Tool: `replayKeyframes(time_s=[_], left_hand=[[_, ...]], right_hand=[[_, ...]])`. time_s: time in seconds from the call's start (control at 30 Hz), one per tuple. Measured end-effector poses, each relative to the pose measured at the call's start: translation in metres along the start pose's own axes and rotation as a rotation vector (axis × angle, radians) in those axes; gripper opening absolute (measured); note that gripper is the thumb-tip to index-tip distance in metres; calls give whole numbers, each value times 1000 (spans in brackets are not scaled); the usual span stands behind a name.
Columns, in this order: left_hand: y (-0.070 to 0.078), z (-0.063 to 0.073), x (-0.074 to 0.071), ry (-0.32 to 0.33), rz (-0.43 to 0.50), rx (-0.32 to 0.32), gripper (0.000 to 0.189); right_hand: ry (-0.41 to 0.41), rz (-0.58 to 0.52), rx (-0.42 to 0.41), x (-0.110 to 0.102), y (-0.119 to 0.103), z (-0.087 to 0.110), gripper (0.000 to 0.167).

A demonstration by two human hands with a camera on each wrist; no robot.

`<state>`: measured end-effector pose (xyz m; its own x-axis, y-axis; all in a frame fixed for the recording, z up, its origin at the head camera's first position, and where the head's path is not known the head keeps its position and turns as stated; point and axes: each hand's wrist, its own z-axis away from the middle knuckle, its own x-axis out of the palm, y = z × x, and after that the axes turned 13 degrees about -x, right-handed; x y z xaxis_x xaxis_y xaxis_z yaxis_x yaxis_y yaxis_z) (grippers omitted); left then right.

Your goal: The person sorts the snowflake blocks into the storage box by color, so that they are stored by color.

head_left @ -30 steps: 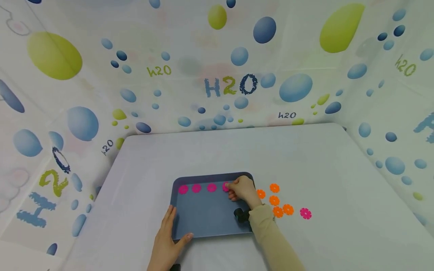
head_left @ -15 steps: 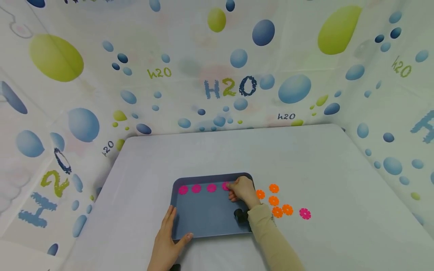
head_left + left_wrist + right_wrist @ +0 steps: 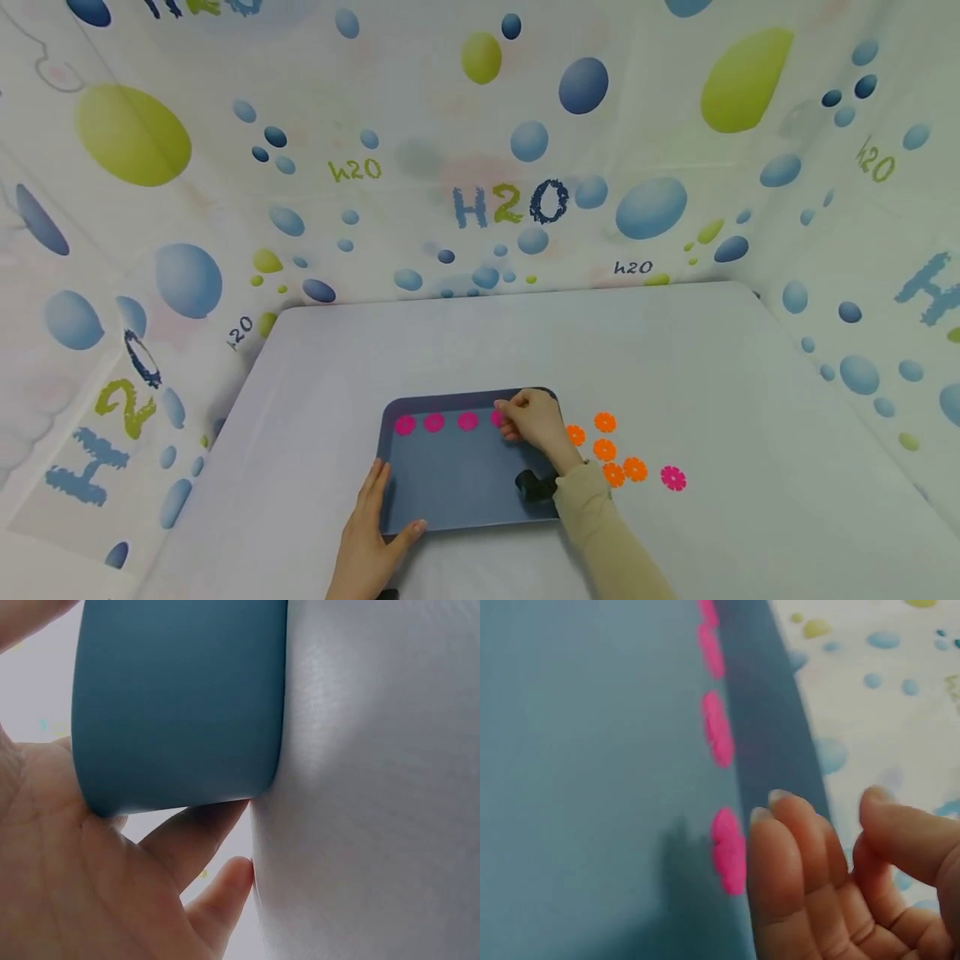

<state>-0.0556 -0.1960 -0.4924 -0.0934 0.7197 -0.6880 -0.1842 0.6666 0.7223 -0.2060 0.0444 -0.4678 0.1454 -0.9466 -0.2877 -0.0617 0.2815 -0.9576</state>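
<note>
A grey-blue tray (image 3: 457, 492) lies on the white table. Along its far side runs a row of several pink flower-shaped pieces (image 3: 434, 422). My left hand (image 3: 367, 533) rests against the near left corner, fingers straight along the left side and thumb at the front edge; the left wrist view has the tray wall (image 3: 180, 712) beside the palm. Over the right end of the row is my right hand (image 3: 534, 421). In the right wrist view its thumb stands apart from loosely bent fingers (image 3: 776, 870), nothing between them, close beside the nearest pink flower-shaped piece (image 3: 729, 851).
Several orange flower-shaped pieces (image 3: 604, 450) lie on the table right of the tray. Farther right lies one loose pink flower-shaped piece (image 3: 673, 478). A wall cloth with printed drops (image 3: 651, 208) borders the table (image 3: 712, 375).
The right thumb and forefinger have come off the last pink flower-shaped piece, which stays in the tray. The left hand holds its place. The head view has tilted slightly.
</note>
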Motion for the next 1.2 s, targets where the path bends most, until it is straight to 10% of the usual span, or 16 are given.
replayKeyframes(time_s=[0.4,1.2], left_hand=[[-1,-4,0,21,-24,4,91],[2,-5,3,-3,-23,-18,92]], right_hand=[[226,-113,-78,-59,2,33,22],[457,376,89,-140,45,111,34]])
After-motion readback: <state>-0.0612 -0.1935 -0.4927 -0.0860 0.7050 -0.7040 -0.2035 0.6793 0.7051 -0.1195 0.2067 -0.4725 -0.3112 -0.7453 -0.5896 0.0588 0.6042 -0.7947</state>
